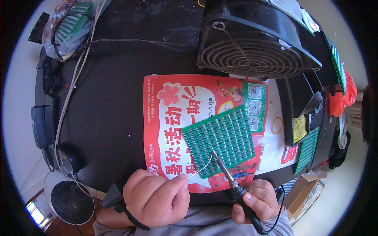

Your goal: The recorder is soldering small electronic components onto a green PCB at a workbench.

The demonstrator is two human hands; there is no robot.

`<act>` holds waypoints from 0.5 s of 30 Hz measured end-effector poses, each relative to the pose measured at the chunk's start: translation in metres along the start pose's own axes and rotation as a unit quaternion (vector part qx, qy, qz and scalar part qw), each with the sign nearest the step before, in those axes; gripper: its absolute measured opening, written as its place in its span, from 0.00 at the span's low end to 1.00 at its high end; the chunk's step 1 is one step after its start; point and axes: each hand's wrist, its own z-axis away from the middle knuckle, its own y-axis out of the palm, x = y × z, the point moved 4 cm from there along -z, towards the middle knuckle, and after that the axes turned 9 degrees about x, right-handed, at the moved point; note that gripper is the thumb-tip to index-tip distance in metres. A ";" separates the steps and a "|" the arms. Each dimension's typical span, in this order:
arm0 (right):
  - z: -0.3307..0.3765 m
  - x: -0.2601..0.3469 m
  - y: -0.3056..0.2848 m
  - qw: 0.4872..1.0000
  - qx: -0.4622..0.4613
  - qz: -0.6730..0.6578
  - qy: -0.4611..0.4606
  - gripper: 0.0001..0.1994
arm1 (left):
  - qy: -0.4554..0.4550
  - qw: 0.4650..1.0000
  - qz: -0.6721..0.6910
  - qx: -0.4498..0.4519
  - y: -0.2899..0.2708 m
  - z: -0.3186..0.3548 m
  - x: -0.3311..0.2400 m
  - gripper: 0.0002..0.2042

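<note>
From where the head camera looks down, the person's right hand (256,202) is clenched around the black handle of a soldering iron (232,181), whose thin metal tip slants up and to the left onto the lower edge of a green circuit board (220,137). The left hand (157,198) pinches a strand of solder wire (201,169) between thumb and fingers; the wire arcs up and to the right to meet the iron's tip on the board. The board lies tilted on a red and white printed sheet (169,118), just beyond both hands. Farther out from the right hand stands a big black fan (252,43) with a round dusty grille, and right of that hand another green panel (307,149) lies at the edge of the black tabletop (114,98). Left of the left hand, a small white fan (71,200) stands below the table edge.
</note>
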 end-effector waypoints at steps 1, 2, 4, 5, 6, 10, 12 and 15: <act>0.000 0.000 0.000 1.000 0.002 -0.001 0.000 0.16 | 0.000 1.000 0.001 0.004 0.000 -0.001 0.000 0.07; 0.000 -0.001 0.001 1.000 0.004 -0.001 -0.001 0.16 | 0.001 1.000 0.001 0.008 0.000 -0.001 0.000 0.08; 0.001 0.000 0.001 1.000 -0.002 -0.004 -0.002 0.15 | 0.008 1.000 -0.002 0.003 -0.001 0.000 -0.001 0.07; 0.001 0.000 0.001 1.000 -0.007 -0.004 -0.002 0.15 | 0.012 1.000 -0.004 0.000 -0.001 0.000 -0.001 0.07; 0.002 0.000 0.002 1.000 -0.016 -0.006 -0.001 0.15 | 0.011 1.000 -0.005 0.000 -0.001 -0.001 -0.001 0.07; 0.000 0.000 0.002 1.000 -0.009 0.006 -0.011 0.14 | 0.012 1.000 -0.008 -0.002 0.002 -0.001 -0.001 0.07; 0.002 0.000 0.002 1.000 -0.013 0.006 -0.016 0.14 | 0.015 1.000 -0.009 -0.001 0.003 -0.001 0.000 0.07; 0.006 0.000 0.002 1.000 -0.023 0.002 -0.017 0.14 | 0.007 1.000 -0.005 0.005 0.003 -0.002 -0.001 0.08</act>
